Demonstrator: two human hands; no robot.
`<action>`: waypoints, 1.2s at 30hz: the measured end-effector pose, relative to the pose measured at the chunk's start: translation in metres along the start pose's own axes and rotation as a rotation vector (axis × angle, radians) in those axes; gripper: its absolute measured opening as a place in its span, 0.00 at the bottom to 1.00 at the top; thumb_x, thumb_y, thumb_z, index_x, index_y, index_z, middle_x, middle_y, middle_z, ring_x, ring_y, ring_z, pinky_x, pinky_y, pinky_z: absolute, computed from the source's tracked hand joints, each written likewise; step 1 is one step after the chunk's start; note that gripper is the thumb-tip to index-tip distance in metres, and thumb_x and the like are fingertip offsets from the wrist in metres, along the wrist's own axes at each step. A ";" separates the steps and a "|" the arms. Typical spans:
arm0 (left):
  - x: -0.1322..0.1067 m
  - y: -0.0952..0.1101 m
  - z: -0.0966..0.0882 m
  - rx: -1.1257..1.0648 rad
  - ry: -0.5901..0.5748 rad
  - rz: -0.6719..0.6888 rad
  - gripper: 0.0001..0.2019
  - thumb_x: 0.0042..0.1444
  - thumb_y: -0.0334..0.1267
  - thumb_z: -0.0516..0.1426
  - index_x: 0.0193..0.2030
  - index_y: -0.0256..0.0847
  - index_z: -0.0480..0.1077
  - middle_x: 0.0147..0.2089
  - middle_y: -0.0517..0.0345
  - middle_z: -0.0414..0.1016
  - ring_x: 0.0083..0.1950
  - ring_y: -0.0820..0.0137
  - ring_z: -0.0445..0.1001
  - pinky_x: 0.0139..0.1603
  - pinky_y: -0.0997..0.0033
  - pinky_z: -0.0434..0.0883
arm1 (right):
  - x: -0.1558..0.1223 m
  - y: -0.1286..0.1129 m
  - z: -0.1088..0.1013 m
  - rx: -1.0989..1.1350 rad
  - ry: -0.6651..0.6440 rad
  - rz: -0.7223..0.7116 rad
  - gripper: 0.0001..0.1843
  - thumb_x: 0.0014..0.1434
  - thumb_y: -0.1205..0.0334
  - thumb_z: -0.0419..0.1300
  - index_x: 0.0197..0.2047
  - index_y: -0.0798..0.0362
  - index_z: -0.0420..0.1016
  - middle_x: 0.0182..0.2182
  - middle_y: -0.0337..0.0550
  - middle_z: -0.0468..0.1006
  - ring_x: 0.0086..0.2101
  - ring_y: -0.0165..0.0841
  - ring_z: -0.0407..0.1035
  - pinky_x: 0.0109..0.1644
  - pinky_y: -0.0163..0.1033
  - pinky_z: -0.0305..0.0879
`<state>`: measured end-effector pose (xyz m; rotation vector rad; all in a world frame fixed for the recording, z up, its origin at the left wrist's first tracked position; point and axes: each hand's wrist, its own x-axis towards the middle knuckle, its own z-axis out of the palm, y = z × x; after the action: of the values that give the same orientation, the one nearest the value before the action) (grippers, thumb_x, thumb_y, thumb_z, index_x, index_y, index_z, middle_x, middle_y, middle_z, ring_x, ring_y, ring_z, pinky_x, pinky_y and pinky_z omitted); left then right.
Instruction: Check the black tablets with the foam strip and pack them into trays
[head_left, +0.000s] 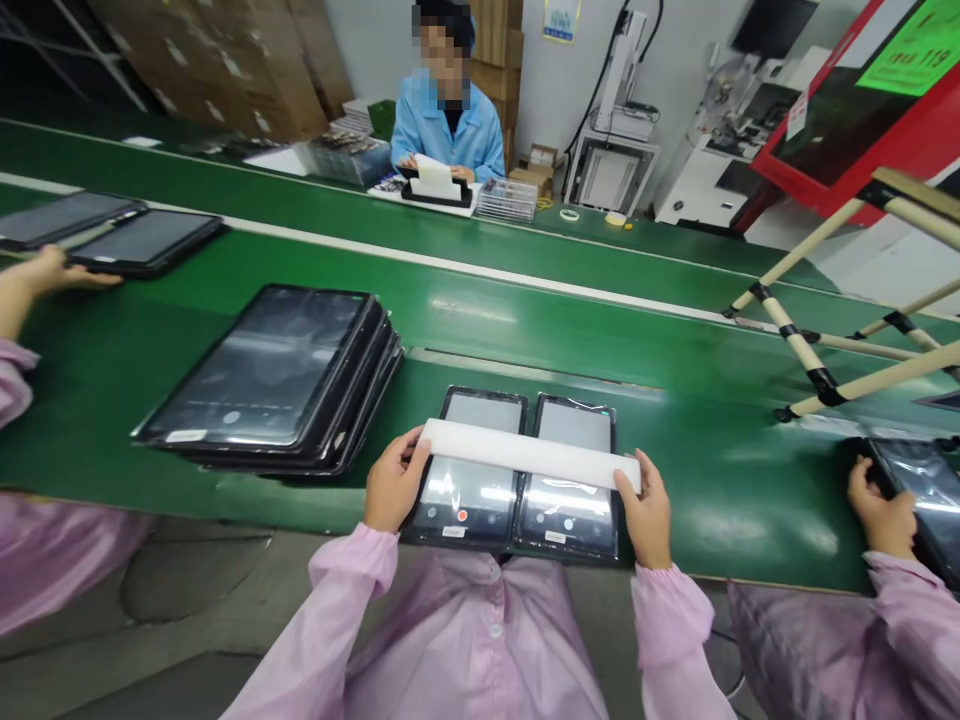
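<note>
A long white foam strip (pixel 529 455) lies crosswise over two tablets side by side at the bench's near edge. My left hand (pixel 397 480) is closed on the strip's left end, thumb on top. At the other end, my right hand (pixel 646 505) grips it between thumb and fingers. Beneath the strip, the left tablet (pixel 472 490) and the right tablet (pixel 568 505) lie face up with lit screens under clear film. Just left of my left hand stands a stack of black-framed tablets (pixel 262 370) in film.
The green bench (pixel 712 480) runs across the view. A co-worker's hand (pixel 52 275) touches tablets (pixel 150 240) at far left; another's hand (pixel 885 515) holds a device (pixel 926 490) at right. A tubular rack (pixel 795 350) stands back right. A person in blue (pixel 484 130) sits opposite.
</note>
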<state>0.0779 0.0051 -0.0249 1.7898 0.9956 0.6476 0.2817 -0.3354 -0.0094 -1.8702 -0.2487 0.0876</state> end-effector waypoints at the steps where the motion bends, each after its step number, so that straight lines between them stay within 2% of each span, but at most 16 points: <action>1: 0.001 0.001 0.000 0.020 0.000 -0.001 0.32 0.61 0.63 0.57 0.59 0.39 0.78 0.47 0.48 0.83 0.42 0.61 0.78 0.44 0.64 0.73 | 0.003 -0.002 0.005 0.001 0.027 -0.006 0.45 0.59 0.37 0.67 0.68 0.60 0.66 0.64 0.62 0.71 0.60 0.51 0.68 0.65 0.54 0.67; 6: 0.003 0.000 0.000 0.023 0.024 0.002 0.32 0.59 0.64 0.58 0.57 0.38 0.79 0.45 0.49 0.82 0.40 0.62 0.78 0.42 0.66 0.73 | 0.017 -0.005 0.015 -0.003 0.078 -0.039 0.41 0.62 0.39 0.64 0.66 0.62 0.68 0.61 0.62 0.74 0.58 0.49 0.70 0.65 0.53 0.67; 11: 0.000 -0.003 -0.001 0.030 0.028 -0.023 0.32 0.59 0.63 0.59 0.58 0.38 0.78 0.42 0.52 0.81 0.35 0.66 0.75 0.36 0.69 0.71 | 0.012 0.007 0.016 0.088 0.115 -0.023 0.37 0.66 0.40 0.62 0.66 0.61 0.68 0.60 0.63 0.75 0.59 0.48 0.71 0.65 0.53 0.66; 13: 0.002 -0.003 0.000 0.031 0.030 -0.014 0.31 0.60 0.62 0.59 0.58 0.38 0.78 0.43 0.51 0.81 0.36 0.66 0.75 0.37 0.69 0.71 | 0.012 0.009 0.017 0.100 0.129 -0.017 0.37 0.66 0.40 0.62 0.66 0.61 0.67 0.60 0.63 0.75 0.59 0.48 0.71 0.65 0.53 0.66; 17: 0.005 -0.001 0.003 -0.024 0.022 -0.007 0.33 0.61 0.61 0.59 0.60 0.35 0.76 0.51 0.44 0.81 0.43 0.62 0.78 0.44 0.64 0.75 | 0.015 0.006 0.018 0.057 0.156 -0.025 0.39 0.66 0.39 0.60 0.66 0.62 0.67 0.59 0.64 0.76 0.58 0.48 0.71 0.64 0.53 0.66; 19: 0.001 -0.004 -0.002 -0.080 -0.004 -0.026 0.36 0.62 0.61 0.58 0.68 0.35 0.69 0.61 0.39 0.77 0.47 0.61 0.79 0.48 0.61 0.77 | 0.013 0.003 0.015 0.032 0.184 -0.017 0.40 0.65 0.37 0.60 0.66 0.62 0.67 0.59 0.64 0.75 0.59 0.49 0.70 0.65 0.54 0.66; 21: -0.014 -0.009 -0.015 -0.122 -0.074 -0.008 0.40 0.64 0.60 0.58 0.75 0.39 0.57 0.71 0.35 0.67 0.55 0.59 0.79 0.56 0.56 0.77 | 0.005 0.003 0.010 0.041 0.198 0.021 0.43 0.64 0.34 0.60 0.67 0.61 0.66 0.60 0.64 0.74 0.57 0.51 0.72 0.62 0.55 0.70; 23: -0.037 -0.018 -0.031 -0.066 -0.190 0.077 0.49 0.60 0.60 0.63 0.80 0.43 0.47 0.77 0.34 0.57 0.67 0.51 0.73 0.67 0.47 0.71 | -0.008 0.006 0.003 0.080 0.182 0.075 0.45 0.65 0.33 0.62 0.70 0.60 0.63 0.61 0.64 0.72 0.51 0.50 0.75 0.55 0.55 0.74; 25: -0.061 -0.027 -0.044 0.085 -0.298 0.185 0.59 0.50 0.61 0.70 0.81 0.44 0.44 0.78 0.33 0.54 0.76 0.43 0.61 0.75 0.38 0.60 | -0.022 0.009 -0.005 0.110 0.153 0.111 0.44 0.66 0.34 0.63 0.71 0.57 0.61 0.60 0.61 0.73 0.46 0.46 0.78 0.52 0.54 0.76; 26: -0.071 -0.032 -0.049 0.160 -0.324 0.220 0.61 0.48 0.61 0.71 0.81 0.45 0.45 0.78 0.34 0.55 0.78 0.41 0.57 0.76 0.35 0.56 | -0.029 0.010 -0.008 0.112 0.142 0.115 0.42 0.67 0.35 0.63 0.71 0.56 0.62 0.59 0.60 0.74 0.45 0.45 0.78 0.53 0.54 0.76; 28: -0.083 -0.039 -0.053 0.251 -0.312 0.238 0.56 0.52 0.61 0.69 0.80 0.46 0.48 0.76 0.37 0.61 0.78 0.42 0.56 0.77 0.32 0.52 | -0.038 0.011 -0.012 0.102 0.132 0.102 0.39 0.69 0.37 0.63 0.71 0.54 0.63 0.57 0.56 0.76 0.44 0.44 0.78 0.54 0.52 0.74; 31: -0.087 -0.042 -0.049 0.281 -0.232 0.233 0.45 0.61 0.58 0.64 0.79 0.48 0.51 0.72 0.40 0.68 0.76 0.46 0.61 0.76 0.35 0.57 | -0.041 0.009 -0.012 0.078 0.142 0.084 0.39 0.68 0.37 0.64 0.70 0.54 0.65 0.53 0.55 0.78 0.43 0.44 0.79 0.51 0.50 0.75; 34: -0.090 -0.035 -0.041 0.286 -0.180 0.336 0.40 0.64 0.52 0.62 0.78 0.48 0.52 0.74 0.41 0.65 0.77 0.48 0.60 0.75 0.38 0.60 | -0.038 0.006 -0.008 0.071 0.169 0.074 0.39 0.68 0.36 0.65 0.69 0.55 0.66 0.50 0.54 0.79 0.40 0.42 0.79 0.47 0.47 0.75; 36: -0.095 -0.025 -0.036 0.306 -0.187 0.449 0.35 0.66 0.46 0.61 0.76 0.48 0.54 0.73 0.42 0.66 0.78 0.49 0.58 0.77 0.36 0.57 | -0.037 0.005 -0.006 0.066 0.183 0.048 0.38 0.68 0.37 0.64 0.69 0.55 0.66 0.49 0.53 0.79 0.38 0.40 0.78 0.46 0.46 0.75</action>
<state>-0.0089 -0.0533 -0.0337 2.3305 0.5888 0.6055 0.2474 -0.3505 -0.0144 -1.8057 -0.0736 -0.0424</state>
